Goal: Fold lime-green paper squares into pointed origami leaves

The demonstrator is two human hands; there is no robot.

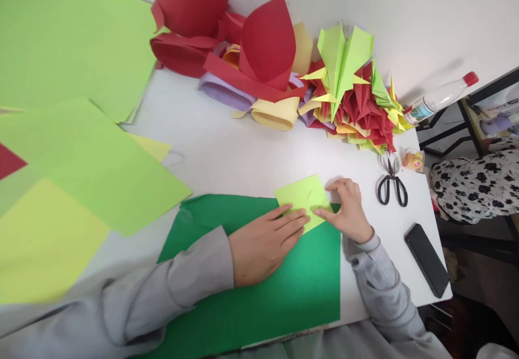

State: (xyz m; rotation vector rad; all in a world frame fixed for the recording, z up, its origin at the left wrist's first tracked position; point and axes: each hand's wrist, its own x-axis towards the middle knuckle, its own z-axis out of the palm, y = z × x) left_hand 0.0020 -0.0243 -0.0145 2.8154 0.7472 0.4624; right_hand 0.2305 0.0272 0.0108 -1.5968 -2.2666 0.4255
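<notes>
A small square of yellow-green paper [298,191] lies at an angle on a dark green sheet [308,283], with a short crease or mark near its middle. My left hand [267,243] rests flat on the lower left of the square, its fingers stretched out. From the right, my right hand [346,210] touches the square with its thumb on the paper. Its index finger is curved beside the upper right edge, and thumb and index finger are apart. The palm hides part of the square's right corner.
Large light green sheets [133,180] cover the left side. Behind lie rolled red papers [267,45] and a pile of folded paper pieces [357,105]. Scissors [391,180], a black phone [426,259], a small wrapped snack [413,159] and a bottle [440,99] are at right.
</notes>
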